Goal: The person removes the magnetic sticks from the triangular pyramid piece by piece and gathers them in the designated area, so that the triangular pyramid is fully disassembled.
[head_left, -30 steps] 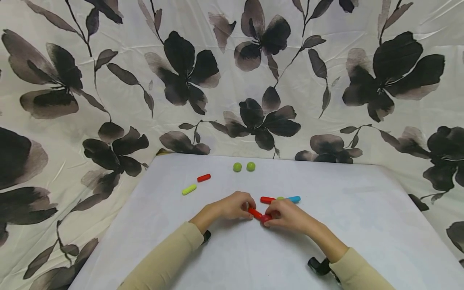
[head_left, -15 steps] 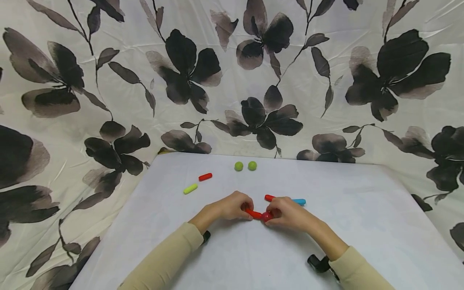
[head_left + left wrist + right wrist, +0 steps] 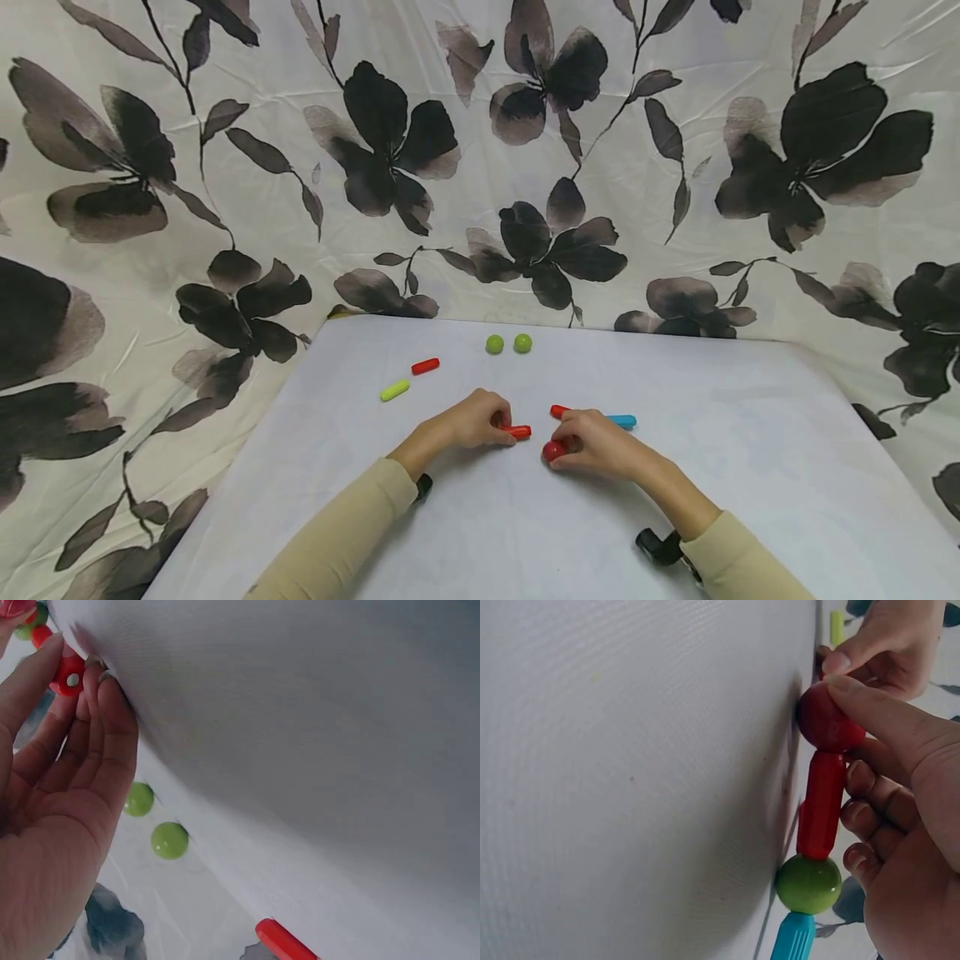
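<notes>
In the head view my left hand [image 3: 474, 419] pinches a short red stick [image 3: 519, 432]. The left wrist view shows a small pale dot on that red stick's end [image 3: 71, 681]. My right hand [image 3: 603, 446] holds a red ball [image 3: 553, 452] between thumb and fingers, a small gap away from the stick. Just behind the right hand lies a row: another red stick [image 3: 558, 412], a green ball [image 3: 808, 883] and a blue stick [image 3: 622, 422]. The hand covers the row's middle in the head view. In the right wrist view the red ball overlaps the row's red stick.
Two green balls [image 3: 508, 343] sit near the back edge of the white table [image 3: 720, 400]. Farther left lie a loose red stick [image 3: 425, 367] and a yellow-green stick [image 3: 394, 390]. A floral cloth [image 3: 465, 192] hangs behind the table.
The left hand's red stick met the red ball earlier; now they are apart, the stick having moved left and slightly away. The row behind the right hand shifted slightly right.
</notes>
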`<act>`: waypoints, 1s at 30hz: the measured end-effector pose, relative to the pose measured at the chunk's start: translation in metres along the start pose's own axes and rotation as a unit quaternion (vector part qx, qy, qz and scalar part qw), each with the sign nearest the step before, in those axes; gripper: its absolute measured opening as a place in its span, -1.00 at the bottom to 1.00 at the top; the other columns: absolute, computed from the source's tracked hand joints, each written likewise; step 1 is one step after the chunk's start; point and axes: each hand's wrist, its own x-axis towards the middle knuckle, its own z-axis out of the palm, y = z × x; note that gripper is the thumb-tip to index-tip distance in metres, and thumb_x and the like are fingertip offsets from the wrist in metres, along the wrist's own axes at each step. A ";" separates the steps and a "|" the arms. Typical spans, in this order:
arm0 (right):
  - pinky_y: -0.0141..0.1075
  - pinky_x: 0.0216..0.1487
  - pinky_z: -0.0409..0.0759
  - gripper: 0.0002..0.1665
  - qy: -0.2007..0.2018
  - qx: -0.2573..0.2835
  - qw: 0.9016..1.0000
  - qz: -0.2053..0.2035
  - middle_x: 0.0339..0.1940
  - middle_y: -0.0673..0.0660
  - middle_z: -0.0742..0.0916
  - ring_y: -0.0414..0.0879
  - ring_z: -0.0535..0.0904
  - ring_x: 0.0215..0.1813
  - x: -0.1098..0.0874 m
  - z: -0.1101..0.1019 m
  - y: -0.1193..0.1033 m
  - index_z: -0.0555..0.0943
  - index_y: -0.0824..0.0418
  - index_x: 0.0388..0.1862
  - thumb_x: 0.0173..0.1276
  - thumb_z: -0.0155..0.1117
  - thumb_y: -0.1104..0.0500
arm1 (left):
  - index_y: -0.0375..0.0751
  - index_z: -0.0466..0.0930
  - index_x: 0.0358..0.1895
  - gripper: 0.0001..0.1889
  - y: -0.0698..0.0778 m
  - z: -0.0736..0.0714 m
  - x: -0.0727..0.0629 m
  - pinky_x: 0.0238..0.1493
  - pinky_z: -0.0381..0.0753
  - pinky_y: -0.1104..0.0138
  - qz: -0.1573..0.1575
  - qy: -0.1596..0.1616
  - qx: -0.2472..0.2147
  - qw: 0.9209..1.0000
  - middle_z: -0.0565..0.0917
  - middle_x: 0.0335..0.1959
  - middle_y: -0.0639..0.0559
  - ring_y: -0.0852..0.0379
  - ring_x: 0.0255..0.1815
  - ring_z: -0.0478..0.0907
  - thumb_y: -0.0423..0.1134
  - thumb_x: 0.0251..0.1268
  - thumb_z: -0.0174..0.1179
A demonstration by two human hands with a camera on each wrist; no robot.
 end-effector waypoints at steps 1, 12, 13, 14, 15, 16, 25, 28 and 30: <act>-0.38 -0.23 0.50 -0.77 0.000 -0.001 1.000 0.000 -0.35 -0.09 0.65 -0.26 0.46 -0.30 0.000 0.000 0.000 0.79 0.17 -0.18 0.21 0.60 0.14 | -0.09 0.64 -0.35 -0.83 -0.001 -0.001 0.000 -0.28 0.44 0.39 -0.001 0.003 -0.001 1.000 0.54 -0.48 0.13 0.21 -0.34 0.43 -0.20 0.24 0.48; -0.39 -0.24 0.52 -0.74 0.007 -0.008 1.000 0.013 -0.35 -0.10 0.64 -0.26 0.46 -0.29 0.003 0.003 0.000 0.79 0.19 -0.17 0.21 0.60 0.11 | -0.10 0.67 -0.31 -0.88 -0.018 -0.005 -0.017 -0.25 0.48 0.36 0.004 0.046 -0.025 0.999 0.57 -0.47 0.14 0.18 -0.34 0.46 -0.23 0.27 0.45; -0.39 -0.24 0.52 -0.73 0.007 -0.006 1.000 0.015 -0.35 -0.10 0.64 -0.25 0.46 -0.29 0.002 0.002 -0.001 0.79 0.19 -0.17 0.21 0.60 0.11 | -0.10 0.67 -0.29 -0.88 -0.021 -0.006 -0.020 -0.24 0.48 0.35 0.000 0.050 -0.031 0.998 0.57 -0.45 0.14 0.18 -0.33 0.47 -0.23 0.28 0.45; -0.39 -0.24 0.52 -0.73 0.007 -0.005 1.000 0.017 -0.35 -0.10 0.64 -0.25 0.46 -0.29 0.002 0.002 -0.001 0.79 0.19 -0.17 0.21 0.60 0.12 | -0.11 0.67 -0.28 -0.88 -0.023 -0.008 -0.023 -0.23 0.49 0.34 -0.003 0.055 -0.036 0.998 0.58 -0.44 0.14 0.17 -0.32 0.47 -0.24 0.27 0.45; -0.38 -0.24 0.52 -0.74 0.008 -0.005 1.000 0.017 -0.35 -0.10 0.64 -0.25 0.46 -0.29 0.002 0.002 -0.001 0.79 0.19 -0.17 0.21 0.60 0.12 | -0.12 0.67 -0.27 -0.88 -0.025 -0.011 -0.026 -0.22 0.50 0.33 -0.006 0.060 -0.040 0.997 0.58 -0.44 0.13 0.16 -0.31 0.48 -0.25 0.27 0.45; -0.38 -0.24 0.51 -0.74 0.008 -0.004 1.000 0.018 -0.35 -0.10 0.64 -0.24 0.46 -0.29 0.002 0.002 -0.001 0.79 0.19 -0.17 0.21 0.60 0.12 | -0.12 0.67 -0.26 -0.88 -0.028 -0.013 -0.029 -0.22 0.50 0.32 -0.010 0.064 -0.045 0.997 0.59 -0.42 0.13 0.15 -0.30 0.48 -0.25 0.28 0.44; -0.39 -0.25 0.51 -0.73 0.007 -0.001 1.000 0.015 -0.36 -0.10 0.64 -0.23 0.46 -0.30 0.004 0.003 -0.003 0.79 0.20 -0.16 0.21 0.60 0.12 | -0.13 0.66 -0.28 -0.88 -0.063 -0.036 -0.065 -0.24 0.49 0.32 -0.046 0.130 -0.043 0.989 0.59 -0.43 0.12 0.14 -0.32 0.48 -0.30 0.25 0.45; -0.38 -0.25 0.51 -0.74 0.007 0.003 1.000 0.017 -0.36 -0.10 0.63 -0.23 0.46 -0.29 0.004 0.004 -0.003 0.78 0.19 -0.16 0.22 0.60 0.12 | -0.19 0.68 -0.26 -0.90 -0.078 -0.046 -0.077 -0.23 0.50 0.30 -0.060 0.166 -0.042 0.983 0.61 -0.43 0.09 0.12 -0.33 0.49 -0.34 0.25 0.43; -0.38 -0.25 0.51 -0.74 0.007 0.004 1.000 0.020 -0.36 -0.11 0.63 -0.23 0.46 -0.29 0.004 0.004 -0.002 0.78 0.19 -0.16 0.21 0.60 0.12 | -0.23 0.68 -0.23 -0.89 -0.087 -0.053 -0.084 -0.23 0.51 0.28 -0.068 0.187 -0.037 0.979 0.62 -0.41 0.06 0.11 -0.32 0.49 -0.35 0.25 0.42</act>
